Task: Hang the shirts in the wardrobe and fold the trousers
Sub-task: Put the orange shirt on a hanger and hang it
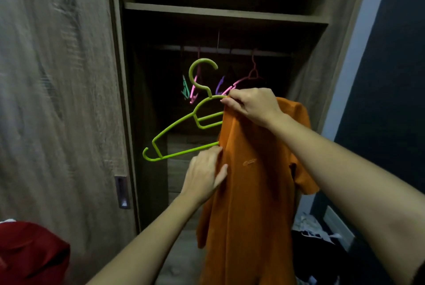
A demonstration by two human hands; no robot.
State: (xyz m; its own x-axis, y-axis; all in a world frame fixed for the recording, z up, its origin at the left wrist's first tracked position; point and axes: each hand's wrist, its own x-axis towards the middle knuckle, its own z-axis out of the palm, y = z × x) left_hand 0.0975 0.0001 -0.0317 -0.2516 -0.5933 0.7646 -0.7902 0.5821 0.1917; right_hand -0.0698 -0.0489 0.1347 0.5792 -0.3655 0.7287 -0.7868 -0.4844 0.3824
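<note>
orange shirt hangs from a lime-green plastic hanger that you hold up before the open wardrobe, the hanger's left half sticking out bare. your right hand pinches the shirt's neck together with the hanger's top, just below the hook. your left hand, fingers straight, lies flat against the shirt's left edge, beside the hanger's lower bar. behind, a pink hanger hangs on the rail. a red garment lies at lower left.
</note>
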